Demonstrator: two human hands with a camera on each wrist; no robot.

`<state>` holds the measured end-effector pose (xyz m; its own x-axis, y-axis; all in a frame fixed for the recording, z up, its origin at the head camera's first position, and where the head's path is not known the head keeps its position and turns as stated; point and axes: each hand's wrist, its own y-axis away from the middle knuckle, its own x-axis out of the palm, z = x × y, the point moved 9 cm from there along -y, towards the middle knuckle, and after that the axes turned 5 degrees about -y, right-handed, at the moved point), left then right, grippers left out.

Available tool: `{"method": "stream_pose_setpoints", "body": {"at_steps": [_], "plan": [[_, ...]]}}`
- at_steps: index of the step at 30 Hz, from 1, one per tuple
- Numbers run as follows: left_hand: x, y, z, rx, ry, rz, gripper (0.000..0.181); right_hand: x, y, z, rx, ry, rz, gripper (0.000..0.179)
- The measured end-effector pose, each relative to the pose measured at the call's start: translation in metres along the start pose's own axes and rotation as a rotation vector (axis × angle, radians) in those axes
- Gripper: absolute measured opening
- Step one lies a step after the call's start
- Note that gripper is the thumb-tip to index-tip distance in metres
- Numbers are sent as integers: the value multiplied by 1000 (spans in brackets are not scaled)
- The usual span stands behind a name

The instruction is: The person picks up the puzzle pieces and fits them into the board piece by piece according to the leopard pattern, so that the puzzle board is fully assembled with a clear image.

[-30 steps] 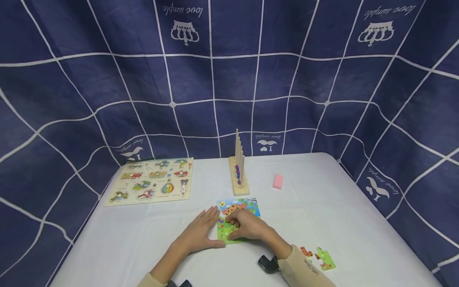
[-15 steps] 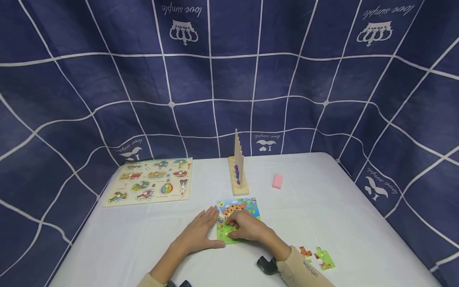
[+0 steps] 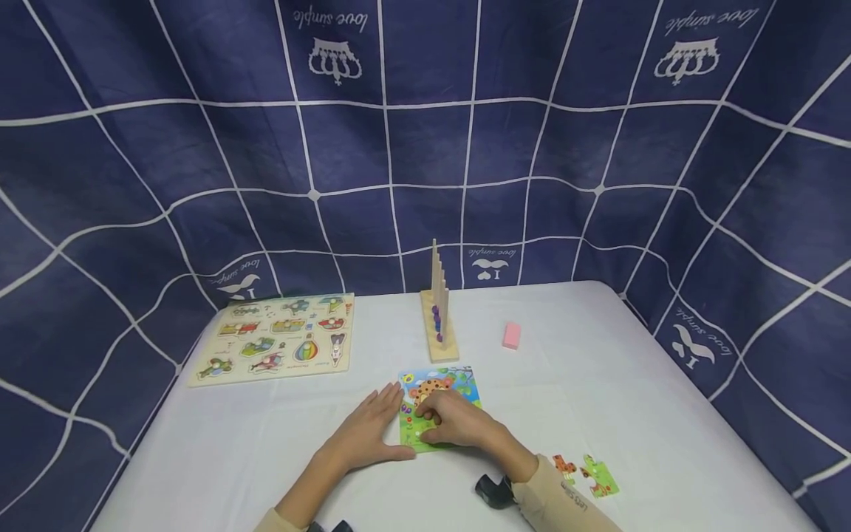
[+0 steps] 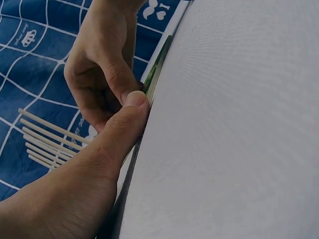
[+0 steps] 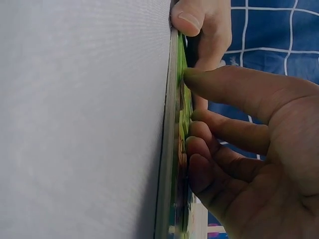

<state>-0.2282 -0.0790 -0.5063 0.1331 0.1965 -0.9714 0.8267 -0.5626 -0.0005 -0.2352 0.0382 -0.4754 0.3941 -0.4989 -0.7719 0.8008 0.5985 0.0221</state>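
Note:
A jigsaw puzzle with a spotted animal on a green and blue scene (image 3: 467,380) lies flat on the white table in the head view. Beside its left edge rests my left hand (image 3: 366,432), fingers straight and thumb stretched along the near edge. My right hand (image 3: 459,421) is over the puzzle, fingers curled. In the right wrist view, its thumb and fingertips hold a green puzzle piece (image 5: 183,117) at the board's surface; most of that piece is hidden. The left wrist view shows the left thumb (image 4: 133,112) touching the puzzle's edge, close to the right hand.
Loose puzzle pieces, orange (image 3: 565,466) and green (image 3: 602,479), lie by the right sleeve. Behind the puzzle stands a wooden stand (image 3: 445,349) with upright pegs and purple and blue beads. A pink block (image 3: 511,335) lies right of it, a vehicle knob puzzle (image 3: 272,341) at left.
Both hands keep nearly the same place on the puzzle. The whole head view has shifted slightly, so everything appears a little further left.

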Motion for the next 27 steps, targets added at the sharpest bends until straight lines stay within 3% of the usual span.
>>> {"method": "stream_pose_setpoints", "body": {"at_steps": [15,27], "plan": [[2,0,0,4,3,-18,113,-6,16,-4,-24,18,68,40],[2,-1,2,-2,-13,-30,114,-42,55,-29,19,-49,27,45]]}}
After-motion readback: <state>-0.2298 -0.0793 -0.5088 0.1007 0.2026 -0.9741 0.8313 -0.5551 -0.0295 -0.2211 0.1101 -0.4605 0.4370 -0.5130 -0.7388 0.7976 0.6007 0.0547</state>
